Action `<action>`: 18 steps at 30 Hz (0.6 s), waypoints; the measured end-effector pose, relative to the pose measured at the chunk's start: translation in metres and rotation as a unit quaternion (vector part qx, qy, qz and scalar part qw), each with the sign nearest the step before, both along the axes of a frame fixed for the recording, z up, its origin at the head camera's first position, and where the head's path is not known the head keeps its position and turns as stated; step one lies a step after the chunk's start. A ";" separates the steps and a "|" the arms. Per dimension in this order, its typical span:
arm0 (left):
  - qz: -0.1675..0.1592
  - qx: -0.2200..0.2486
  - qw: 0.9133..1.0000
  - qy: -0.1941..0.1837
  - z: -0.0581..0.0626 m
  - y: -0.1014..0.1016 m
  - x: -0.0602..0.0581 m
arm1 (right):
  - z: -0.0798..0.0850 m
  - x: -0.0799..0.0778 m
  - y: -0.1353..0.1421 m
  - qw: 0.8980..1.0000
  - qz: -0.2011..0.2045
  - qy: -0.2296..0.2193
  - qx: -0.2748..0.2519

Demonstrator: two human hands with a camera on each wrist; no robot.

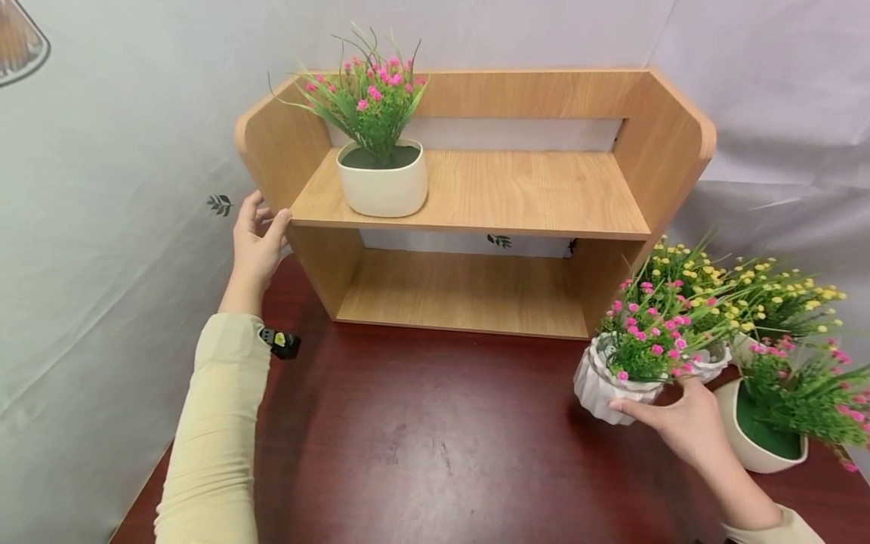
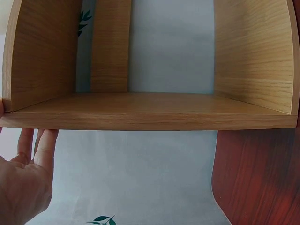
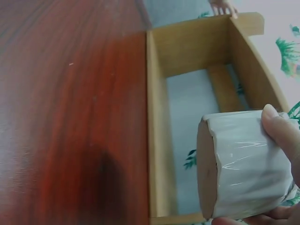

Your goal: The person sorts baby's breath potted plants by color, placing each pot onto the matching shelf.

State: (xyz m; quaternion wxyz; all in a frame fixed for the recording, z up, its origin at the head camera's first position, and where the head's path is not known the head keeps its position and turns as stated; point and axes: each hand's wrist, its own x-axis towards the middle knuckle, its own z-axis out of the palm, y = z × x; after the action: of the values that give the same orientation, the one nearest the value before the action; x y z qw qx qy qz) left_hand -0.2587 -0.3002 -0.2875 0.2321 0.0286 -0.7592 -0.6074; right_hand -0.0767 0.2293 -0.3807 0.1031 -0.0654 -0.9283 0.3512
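- The right hand [image 1: 686, 423] has its grip clamped on a ribbed white pot [image 1: 612, 385] of pink flowers; the right wrist view shows the pot's underside, raised off the surface [image 1: 408, 438].
- This pot is in front of the right end of a wooden shelf [image 1: 530, 189].
- The left hand [image 1: 254, 245] has its grip closed around the shelf's left side panel.
- A cream oval pot [image 1: 384, 189] stands at the upper board's left.
- Yellow-flowered plants [image 1: 782, 302] and a second cream pot [image 1: 754, 438] are near the right hand.
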 end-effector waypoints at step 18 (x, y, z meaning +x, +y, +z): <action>-0.002 -0.002 1.000 0.001 0.000 -0.002 -0.001 | 0.057 -0.009 -0.006 0.999 -0.026 0.002 -0.037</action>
State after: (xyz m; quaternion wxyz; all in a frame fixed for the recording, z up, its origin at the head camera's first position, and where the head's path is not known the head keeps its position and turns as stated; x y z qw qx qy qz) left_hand -0.2597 -0.3018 -0.2875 0.2316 0.0258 -0.7600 -0.6067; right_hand -0.0858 0.2231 -0.3235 0.1115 -0.0930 -0.9126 0.3822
